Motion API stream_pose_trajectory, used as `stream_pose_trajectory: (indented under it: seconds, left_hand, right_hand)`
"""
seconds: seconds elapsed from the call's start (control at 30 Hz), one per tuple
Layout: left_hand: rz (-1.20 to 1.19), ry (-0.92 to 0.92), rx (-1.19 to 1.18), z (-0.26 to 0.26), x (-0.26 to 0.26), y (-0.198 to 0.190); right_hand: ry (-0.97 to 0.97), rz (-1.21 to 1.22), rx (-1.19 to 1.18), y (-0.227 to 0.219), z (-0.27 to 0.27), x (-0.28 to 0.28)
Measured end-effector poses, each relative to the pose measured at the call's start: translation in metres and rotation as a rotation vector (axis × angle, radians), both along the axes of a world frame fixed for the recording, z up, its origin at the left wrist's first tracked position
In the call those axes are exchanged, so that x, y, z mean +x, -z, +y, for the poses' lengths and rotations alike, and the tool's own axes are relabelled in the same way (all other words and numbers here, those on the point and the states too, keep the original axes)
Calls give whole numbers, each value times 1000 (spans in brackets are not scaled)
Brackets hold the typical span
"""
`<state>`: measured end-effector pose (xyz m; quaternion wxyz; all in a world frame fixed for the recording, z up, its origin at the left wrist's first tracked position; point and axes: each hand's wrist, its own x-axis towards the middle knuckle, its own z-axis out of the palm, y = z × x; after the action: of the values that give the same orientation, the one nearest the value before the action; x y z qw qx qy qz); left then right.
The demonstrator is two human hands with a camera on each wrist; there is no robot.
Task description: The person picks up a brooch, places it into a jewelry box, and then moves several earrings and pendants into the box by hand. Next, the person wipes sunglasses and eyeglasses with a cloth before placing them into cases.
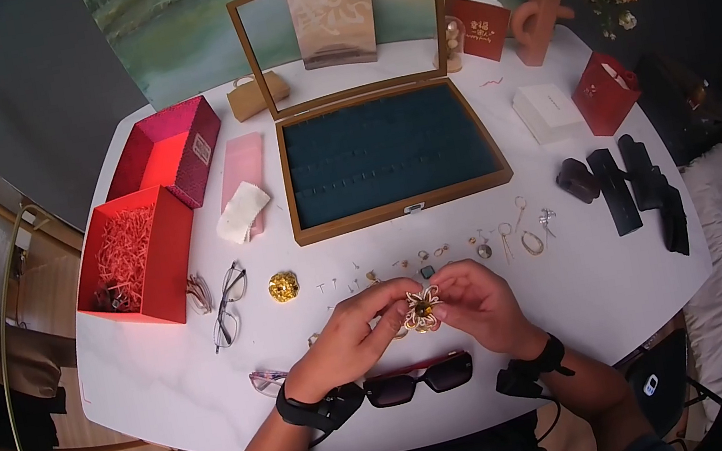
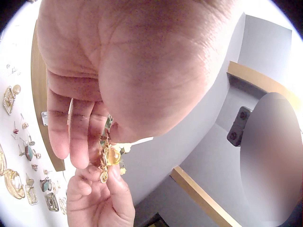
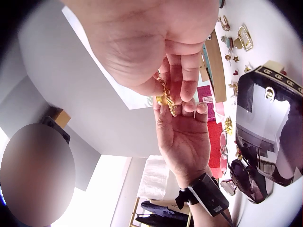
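A gold flower-shaped jewellery piece [image 1: 422, 309] with an amber-coloured stone at its centre is held up over the front of the table. My left hand [image 1: 353, 337] pinches it from one side between thumb and fingers. From the other side my right hand [image 1: 480, 306] pinches it too. Both wrist views show the piece edge-on, its round yellow stone [image 2: 113, 156] bulging out between the fingertips. Below the hands lie dark sunglasses [image 1: 420, 380] with wide lenses. Just beyond the fingers, small earrings and rings [image 1: 427, 272] are spread in rows.
An open wooden jewellery case [image 1: 301, 235] with a dark green lining stands behind. To the left are a red box of shredded paper [image 1: 181, 265], clear eyeglasses [image 1: 229, 307] and a gold ornament [image 1: 283, 286]. Black boxes [image 1: 613, 191] and a red bag [image 1: 604, 94] stand on the right.
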<state>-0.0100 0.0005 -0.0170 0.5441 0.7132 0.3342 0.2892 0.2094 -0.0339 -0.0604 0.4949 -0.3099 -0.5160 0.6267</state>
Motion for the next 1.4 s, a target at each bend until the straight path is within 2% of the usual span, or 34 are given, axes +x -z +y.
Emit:
stream_pose_trajectory:
  seconds: [0.43,0.8,1.4]
  left_hand:
    - [-33,48,-55,2,-4,7]
    - [-17,17,112,2,-1,10]
    - [-4,7,118,2,-1,7]
  right_hand:
    - [18,-21,-8,-2,1,2]
    - [-16,1,-26,2,0,3]
    - [-27,-7,-12,3,0,3]
